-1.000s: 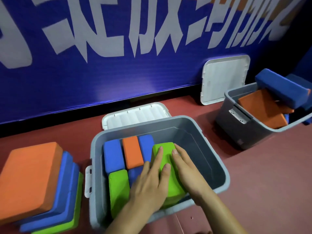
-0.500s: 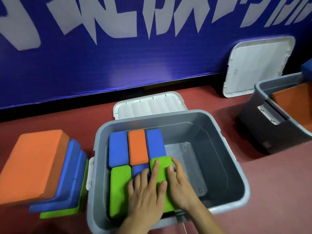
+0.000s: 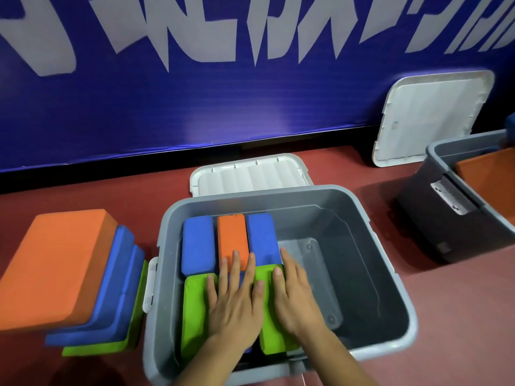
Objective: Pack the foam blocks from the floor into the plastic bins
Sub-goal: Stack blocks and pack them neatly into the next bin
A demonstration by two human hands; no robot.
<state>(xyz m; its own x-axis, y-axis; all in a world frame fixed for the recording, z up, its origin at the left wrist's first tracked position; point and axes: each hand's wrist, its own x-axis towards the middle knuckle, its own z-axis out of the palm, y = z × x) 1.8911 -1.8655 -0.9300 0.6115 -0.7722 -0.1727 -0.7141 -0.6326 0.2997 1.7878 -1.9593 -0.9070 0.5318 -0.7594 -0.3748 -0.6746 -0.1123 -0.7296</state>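
Green block, tilted earlier, now sits level in grey bin. Left hand and right hand press flat on top, grip apart. Stacked blocks lie on floor left of bin

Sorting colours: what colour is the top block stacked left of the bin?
Top block: orange; head view.

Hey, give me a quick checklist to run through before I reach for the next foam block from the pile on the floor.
1. Hands free: ok. The left hand and right hand lie flat on the blocks and grip nothing.
2. Green block seated: ok, level with its neighbours.
3. Blue block under the left hand: cannot tell, mostly hidden.
4. Room in the bin: ok, its right half is bare.
5. Next block ready: ok. The orange block tops the stack left of the bin.
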